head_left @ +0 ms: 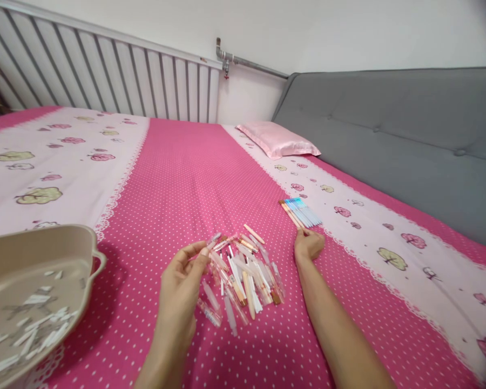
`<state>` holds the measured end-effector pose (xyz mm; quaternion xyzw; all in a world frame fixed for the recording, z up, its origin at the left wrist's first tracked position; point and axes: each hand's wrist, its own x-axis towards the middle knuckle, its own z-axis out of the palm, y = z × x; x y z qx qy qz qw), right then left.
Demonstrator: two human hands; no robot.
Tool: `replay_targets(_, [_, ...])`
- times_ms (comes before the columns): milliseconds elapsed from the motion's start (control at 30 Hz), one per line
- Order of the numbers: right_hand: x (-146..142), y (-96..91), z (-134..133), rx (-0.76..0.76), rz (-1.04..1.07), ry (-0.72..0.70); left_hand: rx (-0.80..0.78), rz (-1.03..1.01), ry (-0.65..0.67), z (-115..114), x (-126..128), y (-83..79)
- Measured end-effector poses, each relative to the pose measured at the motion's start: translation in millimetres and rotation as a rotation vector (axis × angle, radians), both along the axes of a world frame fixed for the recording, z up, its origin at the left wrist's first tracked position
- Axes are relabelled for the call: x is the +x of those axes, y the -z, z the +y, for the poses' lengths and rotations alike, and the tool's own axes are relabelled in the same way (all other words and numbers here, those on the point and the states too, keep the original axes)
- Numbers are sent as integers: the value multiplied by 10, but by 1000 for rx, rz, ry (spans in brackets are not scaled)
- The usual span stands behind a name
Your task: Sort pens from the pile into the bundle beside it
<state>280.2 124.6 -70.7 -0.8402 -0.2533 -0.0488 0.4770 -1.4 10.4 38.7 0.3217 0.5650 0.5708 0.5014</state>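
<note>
My left hand (183,274) is at the left edge of a loose pile of pen parts (245,273). Its thumb and forefinger are pinched together at a translucent pinkish pen part (214,239). Clear tubes, white sticks and peach barrels lie jumbled in the pile. To the right, my right hand (309,244) is closed, with its fingertips on the near end of a peach pen (291,214). That pen lies at the left side of a neat row of light-blue pens (304,212). The curled fingers of this hand are partly hidden.
A beige plastic basin (89,237) with a side handle stands at the left, with white sticks and pieces in it. Pink dotted bedding (178,178) lies under everything. Farther back are a pink pillow (279,139), a grey headboard (389,113) and a white radiator (121,70).
</note>
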Motion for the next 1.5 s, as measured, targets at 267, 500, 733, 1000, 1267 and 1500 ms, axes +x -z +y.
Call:
replay_targets(267, [42,27,-82,71,-17,-15,91,117,-1,5,-11,37])
replay_targets(500, [42,62,-405,40,-13,-181,187,652,-185,128,-84,209])
replay_targets(733, [-50,43,-1032,-101,-126,-501,345,1005,-336,170,-9,294])
replay_targets(1000, [-70,7,-1838,-519,-214,-638,381,1207,-316,-186,58,556])
replay_targets(1267, [-42,-109,-2317,-810,-281,-584,429,1372,-86,-1322,-275,709])
replay_targets(1500, [-53,-141,-2517,-827,-287,-568,391,1668,175,-2372,-973,844])
